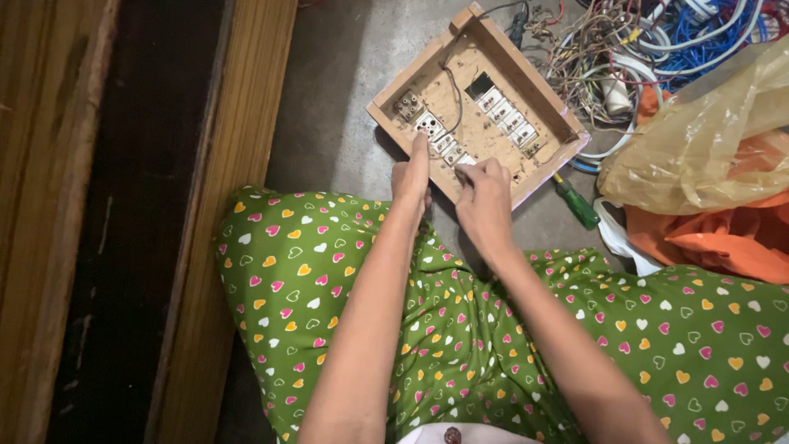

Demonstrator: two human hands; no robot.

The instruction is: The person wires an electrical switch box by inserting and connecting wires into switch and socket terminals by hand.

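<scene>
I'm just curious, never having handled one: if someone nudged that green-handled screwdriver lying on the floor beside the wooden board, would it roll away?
Probably a little: the screwdriver has a rounded handle and lies flat on smooth concrete floor. It looks rigid, so it should not bend. The wooden switch board and yellow plastic bag close by would likely stop it soon.

A grey concrete floor carries everything, and a shallow wooden switch box lies open on it. Right of the box sits a tangle of coloured wires; below that, a yellow plastic bag rests on orange cloth. A green-handled screwdriver lies just beside the box's lower right corner.
</scene>
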